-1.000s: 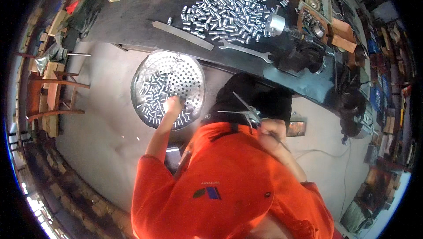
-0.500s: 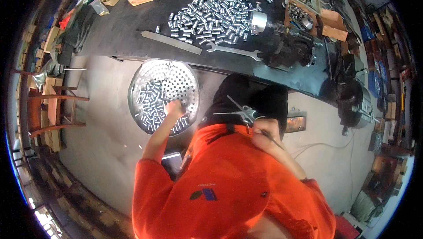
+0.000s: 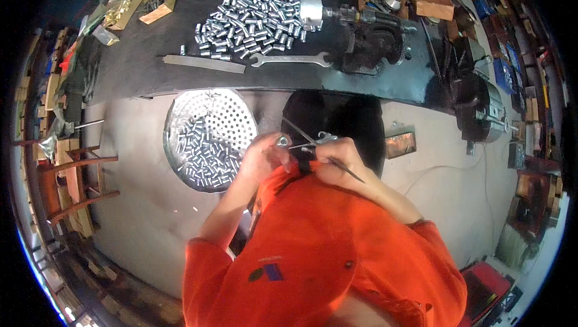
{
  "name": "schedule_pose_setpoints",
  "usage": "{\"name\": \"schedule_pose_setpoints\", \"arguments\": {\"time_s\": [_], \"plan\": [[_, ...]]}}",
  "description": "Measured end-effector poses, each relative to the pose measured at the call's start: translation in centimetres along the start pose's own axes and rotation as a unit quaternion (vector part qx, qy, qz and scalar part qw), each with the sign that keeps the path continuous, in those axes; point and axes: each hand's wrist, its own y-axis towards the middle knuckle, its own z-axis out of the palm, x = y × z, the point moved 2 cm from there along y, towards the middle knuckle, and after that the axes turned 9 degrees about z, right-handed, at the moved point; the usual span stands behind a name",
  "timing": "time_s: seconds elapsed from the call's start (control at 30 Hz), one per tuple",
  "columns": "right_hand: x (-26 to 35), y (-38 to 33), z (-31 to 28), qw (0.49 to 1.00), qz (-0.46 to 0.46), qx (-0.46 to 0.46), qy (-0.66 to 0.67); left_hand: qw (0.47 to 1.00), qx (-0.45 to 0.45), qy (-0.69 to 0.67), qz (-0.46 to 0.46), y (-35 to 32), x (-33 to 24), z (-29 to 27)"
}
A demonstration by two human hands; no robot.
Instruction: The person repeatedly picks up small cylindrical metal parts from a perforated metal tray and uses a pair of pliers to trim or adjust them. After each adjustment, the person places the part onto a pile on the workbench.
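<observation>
Head view: my left hand fingers pinched a small metal sleeve at center; my right hand fingers pinched a thin wire tool. The sleeve seemed light, stiff, slippery; best gripped around its sides.

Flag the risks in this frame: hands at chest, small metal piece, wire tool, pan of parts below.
1. The left hand pinches a small metal sleeve at its fingertips, above the floor; a slip could drop it beside the perforated pan.
2. The right hand holds a thin wire tool whose ends point toward the left fingers, so a jab seems possible.
3. The heaped sleeves reach near the workbench edge and could roll off.
</observation>
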Motion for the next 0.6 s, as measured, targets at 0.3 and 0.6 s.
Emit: {"name": "schedule_pose_setpoints", "arguments": {"time_s": [0.3,0.6], "plan": [[0.2,0.1,-0.2,1.0,-0.008,0.004,0.02,0.994,0.096,0.032,0.03,-0.7,-0.5,2.1],[1.1,0.2,0.1,0.997,-0.06,0.006,-0.05,0.939,0.112,0.285,0.157,-1.8,-1.9,4.5]]}}
